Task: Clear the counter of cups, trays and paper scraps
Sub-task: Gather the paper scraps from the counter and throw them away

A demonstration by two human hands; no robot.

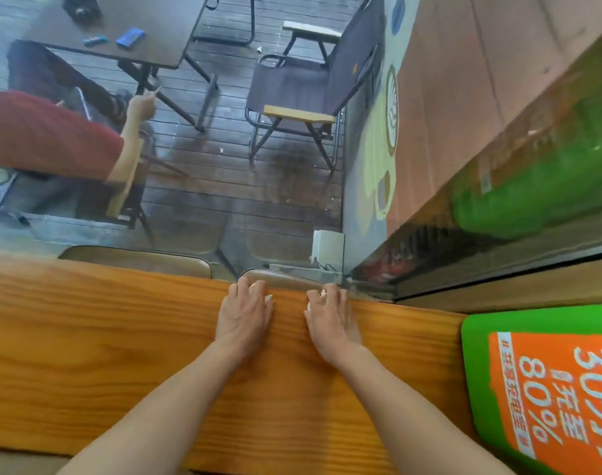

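Both hands lie flat at the table's (121, 337) far edge: left hand (244, 315) and right hand (330, 320) each press white paper scraps (268, 297) under the fingertips, gripping nothing. Next, I judge: pinch and lift them.

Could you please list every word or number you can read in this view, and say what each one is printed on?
"80%": on the orange panel of the green sign at the right end of the wooden counter.
"30": the start of a larger line on the same sign; the characters after it are cut off and blurred.
Small white line beside "80%": too blurred to read.
Round logo on the wall: no legible text.
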